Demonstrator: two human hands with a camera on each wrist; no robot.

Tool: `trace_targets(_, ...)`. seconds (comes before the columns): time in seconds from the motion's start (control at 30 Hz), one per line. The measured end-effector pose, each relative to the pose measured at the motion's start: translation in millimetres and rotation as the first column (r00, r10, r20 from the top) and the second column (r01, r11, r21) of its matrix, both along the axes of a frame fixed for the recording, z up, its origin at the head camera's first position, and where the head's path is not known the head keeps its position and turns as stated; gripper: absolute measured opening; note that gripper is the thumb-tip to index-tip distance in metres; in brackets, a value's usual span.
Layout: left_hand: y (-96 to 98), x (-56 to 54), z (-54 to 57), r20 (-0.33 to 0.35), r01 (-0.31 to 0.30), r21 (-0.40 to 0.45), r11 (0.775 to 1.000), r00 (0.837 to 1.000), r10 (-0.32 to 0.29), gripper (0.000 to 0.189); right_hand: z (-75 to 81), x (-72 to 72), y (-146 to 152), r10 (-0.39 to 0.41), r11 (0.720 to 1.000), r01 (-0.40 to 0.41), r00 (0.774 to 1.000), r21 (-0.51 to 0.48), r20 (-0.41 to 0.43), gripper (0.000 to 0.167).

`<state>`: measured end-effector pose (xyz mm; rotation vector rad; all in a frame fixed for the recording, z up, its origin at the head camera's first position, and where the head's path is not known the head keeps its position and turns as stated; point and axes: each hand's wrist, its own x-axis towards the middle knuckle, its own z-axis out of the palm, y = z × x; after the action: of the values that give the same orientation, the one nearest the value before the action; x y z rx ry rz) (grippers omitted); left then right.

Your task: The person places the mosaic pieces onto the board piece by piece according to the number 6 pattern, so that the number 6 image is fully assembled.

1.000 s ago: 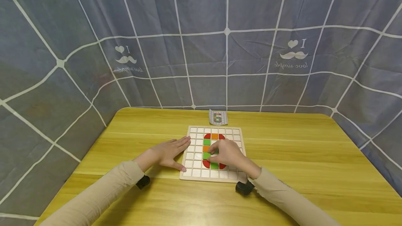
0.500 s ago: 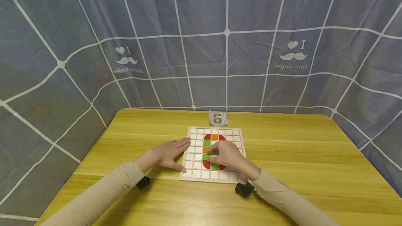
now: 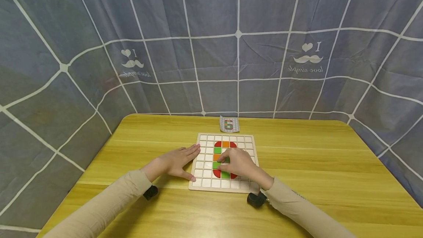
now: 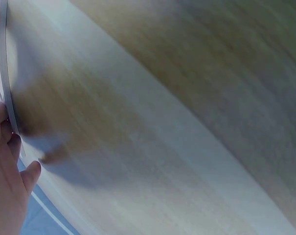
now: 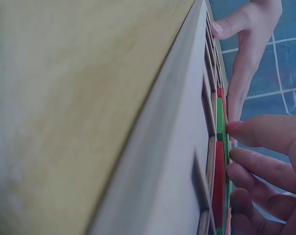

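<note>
A pale wooden board (image 3: 244, 139) with a grid of square cells lies on the table. Red, orange and green tiles in it form a rounded shape. My left hand (image 3: 178, 161) lies with spread, straight fingers at the board's left edge, fingertips and thumb touching the rim. Over the tiles, my right hand (image 3: 242, 162) pinches a green tile (image 3: 216, 165) in the left column, thumb at its near side and index finger at its far side. An orange tile (image 3: 217, 157) sits just beyond it. The hand hides part of the right column.
Behind the board lies a small paper card (image 3: 229, 124) printed with a similar coloured grid pattern. The yellow wood-grain table (image 3: 304, 150) extends to both sides. A grey curtain (image 3: 214, 54) with white lines hangs along its far edge.
</note>
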<state>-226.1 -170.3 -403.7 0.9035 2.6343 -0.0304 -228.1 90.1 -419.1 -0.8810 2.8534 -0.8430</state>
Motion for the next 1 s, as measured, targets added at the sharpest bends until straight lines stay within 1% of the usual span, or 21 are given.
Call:
trace_targets(0.27,-0.2,-0.9,-0.2,-0.002,0.001,-0.007,1.000,1.000,-0.001,0.105,0.6,0.6,-1,-0.004,1.000,0.004,1.000,-0.006,0.001,0.016)
trace_targets(0.47,0.0,-0.5,0.1,0.009,-0.009,0.000,1.000,1.000,0.009,0.105,0.2,0.9,-2,-0.008,1.000,0.008,1.000,-0.011,0.003,0.015)
trace_targets(0.8,-0.3,-1.3,0.4,0.013,-0.008,-0.006,1.000,1.000,0.008,0.105,2.1,-0.2,-1,-0.011,1.000,0.012,0.999,-0.015,0.042,0.013)
trace_targets(0.9,-1.2,-0.8,0.4,0.013,-0.002,-0.013,1.000,1.000,0.002,0.105,4.7,-0.1,4,-0.016,0.999,0.017,1.000,-0.037,0.025,0.012)
trace_targets(1.0,-2.6,-0.8,-0.1,0.011,0.002,-0.018,1.000,1.000,-0.002,0.105,9.9,-1.8,15,-0.027,0.997,0.024,0.999,-0.078,-0.040,0.013)
